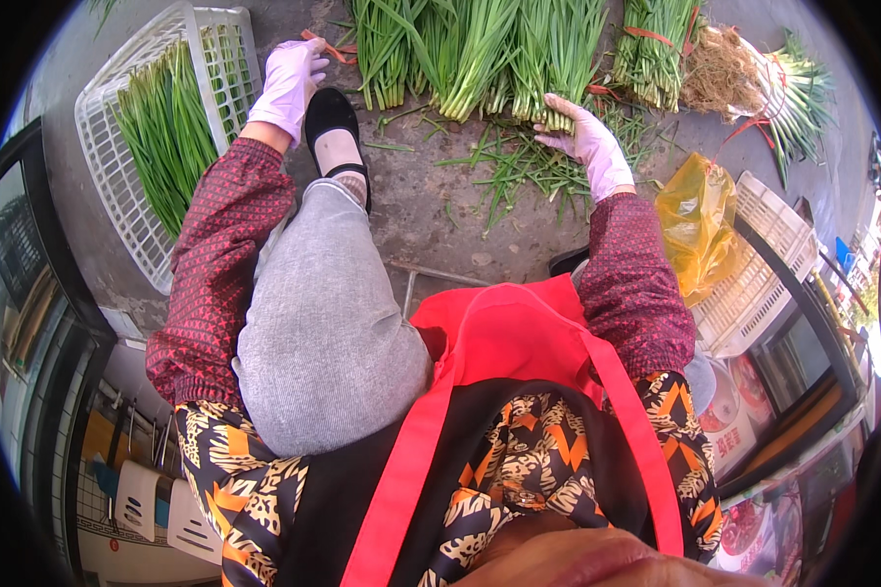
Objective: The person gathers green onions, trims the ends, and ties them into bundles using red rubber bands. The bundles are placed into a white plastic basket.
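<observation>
My left hand (291,82), in a pale pink glove, is at a red plastic strip (341,53); the strip appears pinched at its fingertips. Long green garlic chives (481,55) lie side by side on the ground, pale stem ends toward me. At the right end of this row, my right hand (593,143), gloved alike, has its thumb above and fingers below the stem ends of a chive bundle (560,110). Loose green trimmings (528,169) are scattered on the pavement below that hand. Another red strip (600,89) shows beside the bundle.
A white plastic basket (95,125) with chives (165,139) stands at left. Tied chives (650,55) and rooted scallions (767,81) lie at right. Nearer are a yellow plastic bag (697,220) and a white crate (767,271). My black shoe (330,114) is beside my left hand.
</observation>
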`<move>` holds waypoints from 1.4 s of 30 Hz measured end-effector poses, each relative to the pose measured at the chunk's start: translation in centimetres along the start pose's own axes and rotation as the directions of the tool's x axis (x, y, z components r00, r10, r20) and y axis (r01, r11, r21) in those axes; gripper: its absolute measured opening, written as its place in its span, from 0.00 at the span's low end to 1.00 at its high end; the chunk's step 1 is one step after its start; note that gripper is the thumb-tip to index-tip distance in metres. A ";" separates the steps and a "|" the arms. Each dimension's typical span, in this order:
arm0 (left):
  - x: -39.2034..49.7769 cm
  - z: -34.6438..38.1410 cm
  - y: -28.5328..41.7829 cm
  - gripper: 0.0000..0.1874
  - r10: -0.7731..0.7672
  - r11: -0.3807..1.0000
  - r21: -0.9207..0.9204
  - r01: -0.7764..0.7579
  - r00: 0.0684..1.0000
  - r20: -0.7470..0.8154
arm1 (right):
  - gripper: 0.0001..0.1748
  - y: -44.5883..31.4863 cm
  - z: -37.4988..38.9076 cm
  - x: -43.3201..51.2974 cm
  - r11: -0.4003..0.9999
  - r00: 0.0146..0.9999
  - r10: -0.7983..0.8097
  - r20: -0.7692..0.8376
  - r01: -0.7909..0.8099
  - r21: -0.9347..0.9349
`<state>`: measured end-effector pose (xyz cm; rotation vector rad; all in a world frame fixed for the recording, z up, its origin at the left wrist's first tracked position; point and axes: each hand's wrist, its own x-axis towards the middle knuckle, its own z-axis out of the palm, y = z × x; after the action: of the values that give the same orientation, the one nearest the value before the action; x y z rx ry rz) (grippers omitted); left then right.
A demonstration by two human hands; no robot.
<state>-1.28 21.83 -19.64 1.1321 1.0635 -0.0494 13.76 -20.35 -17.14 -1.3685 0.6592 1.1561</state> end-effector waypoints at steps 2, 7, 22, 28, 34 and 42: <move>0.1 0.0 0.0 0.16 -0.011 1.000 0.012 0.011 1.000 0.000 | 0.17 -0.4 -0.4 -0.7 0.999 0.999 -0.022 0.037 0.020 0.048; 0.2 0.2 -0.1 0.15 0.015 1.000 -0.008 -0.015 1.000 0.021 | 0.15 -0.6 -0.7 -0.8 0.995 0.994 -0.095 0.049 0.096 -0.014; -0.7 0.4 1.6 0.14 0.064 0.993 -0.100 -0.055 0.994 0.091 | 0.17 -4.1 -3.5 -1.3 0.971 0.994 0.102 0.030 -0.093 -0.221; -4.0 0.6 8.1 0.12 0.256 0.965 -0.085 -0.248 0.961 0.105 | 0.16 -5.0 -4.2 -7.4 0.961 0.978 -0.197 0.068 0.206 -0.185; -15.0 -0.4 17.8 0.12 0.546 0.811 0.068 -0.580 0.795 0.265 | 0.08 -4.6 -3.9 -13.3 0.931 0.940 -0.341 0.008 0.339 -0.134; -32.0 4.2 21.2 0.10 0.675 0.539 0.090 -0.838 0.494 0.548 | 0.09 -6.4 -4.7 -22.1 0.570 0.787 -0.612 -0.083 0.365 -0.736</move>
<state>-4.64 14.11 18.01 1.7523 0.0207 0.2231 12.92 -29.08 4.61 -2.2583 -0.0131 0.7009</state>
